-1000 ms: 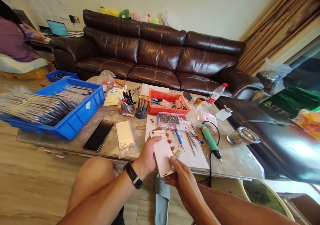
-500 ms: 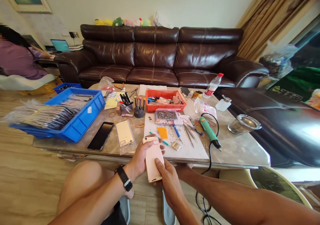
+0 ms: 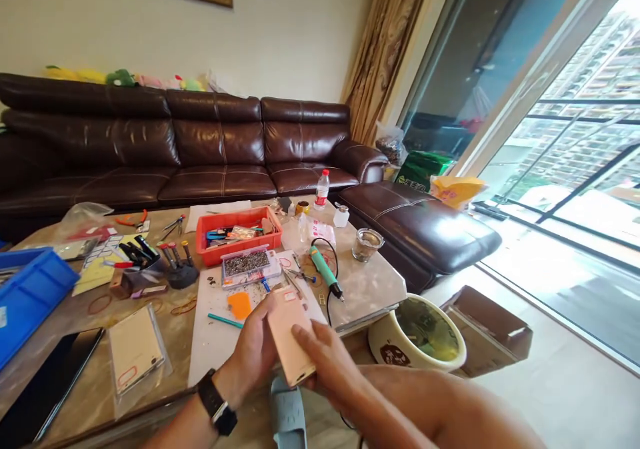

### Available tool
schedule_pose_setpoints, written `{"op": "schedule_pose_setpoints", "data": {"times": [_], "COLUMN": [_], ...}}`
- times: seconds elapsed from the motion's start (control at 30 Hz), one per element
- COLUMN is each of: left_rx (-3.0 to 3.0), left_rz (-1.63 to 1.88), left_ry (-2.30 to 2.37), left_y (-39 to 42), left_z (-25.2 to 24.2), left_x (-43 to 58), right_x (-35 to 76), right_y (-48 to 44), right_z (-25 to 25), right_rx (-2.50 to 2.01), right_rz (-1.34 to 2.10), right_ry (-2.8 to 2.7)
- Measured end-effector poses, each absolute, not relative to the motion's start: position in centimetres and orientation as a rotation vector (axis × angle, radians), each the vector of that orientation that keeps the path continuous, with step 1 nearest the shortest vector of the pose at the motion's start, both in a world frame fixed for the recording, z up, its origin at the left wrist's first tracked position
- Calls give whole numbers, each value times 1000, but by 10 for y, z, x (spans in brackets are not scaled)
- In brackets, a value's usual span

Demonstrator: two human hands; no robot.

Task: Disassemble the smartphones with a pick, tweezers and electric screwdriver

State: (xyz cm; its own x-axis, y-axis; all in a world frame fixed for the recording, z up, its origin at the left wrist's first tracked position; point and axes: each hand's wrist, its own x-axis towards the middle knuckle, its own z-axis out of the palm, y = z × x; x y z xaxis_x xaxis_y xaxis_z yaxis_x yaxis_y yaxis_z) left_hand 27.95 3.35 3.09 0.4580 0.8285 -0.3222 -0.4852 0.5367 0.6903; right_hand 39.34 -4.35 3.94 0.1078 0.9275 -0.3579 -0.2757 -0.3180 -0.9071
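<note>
A pale pink-gold phone back cover (image 3: 286, 326), with a red-outlined mark near its top, is held over the table's front edge. Around its left side curl the fingers of my left hand (image 3: 254, 339), whose wrist wears a black watch. My right hand (image 3: 327, 356) grips the lower right side, thumb flat on the cover's face. Beyond them a white sheet (image 3: 210, 349) carries an orange pad (image 3: 240, 305), a teal stick (image 3: 225, 320) and a case of tiny screws (image 3: 247, 262). Tweezers lie partly hidden behind the cover.
Left on the table are a bagged gold cover (image 3: 135, 349), a black phone (image 3: 50, 382) and a blue bin (image 3: 30, 296). A red tray (image 3: 235, 232) stands behind the screws. Rightward lie a corded green tool (image 3: 325, 272) and a glass ashtray (image 3: 367, 244); a tub (image 3: 417, 336) sits below.
The view has swung right, bringing the window, the tub and a cardboard box into sight. Both hands still hold the cover, now tilted a little more.
</note>
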Motion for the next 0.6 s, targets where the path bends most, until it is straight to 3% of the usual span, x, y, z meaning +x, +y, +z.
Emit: {"op": "schedule_pose_setpoints", "data": {"times": [0.33,0.6], "left_rx": [1503,1826], "left_rz": [688,528], "left_ry": [1091,1267], "left_y": [202,236], "left_z": [27,2], "left_x": [380,424], "right_x": [556,571], "right_y": [-28,-44], "right_z": [96,102], "right_rx": [-1421,-1431], "right_rz": [1078,1113], "right_ry": [-637,-558]}}
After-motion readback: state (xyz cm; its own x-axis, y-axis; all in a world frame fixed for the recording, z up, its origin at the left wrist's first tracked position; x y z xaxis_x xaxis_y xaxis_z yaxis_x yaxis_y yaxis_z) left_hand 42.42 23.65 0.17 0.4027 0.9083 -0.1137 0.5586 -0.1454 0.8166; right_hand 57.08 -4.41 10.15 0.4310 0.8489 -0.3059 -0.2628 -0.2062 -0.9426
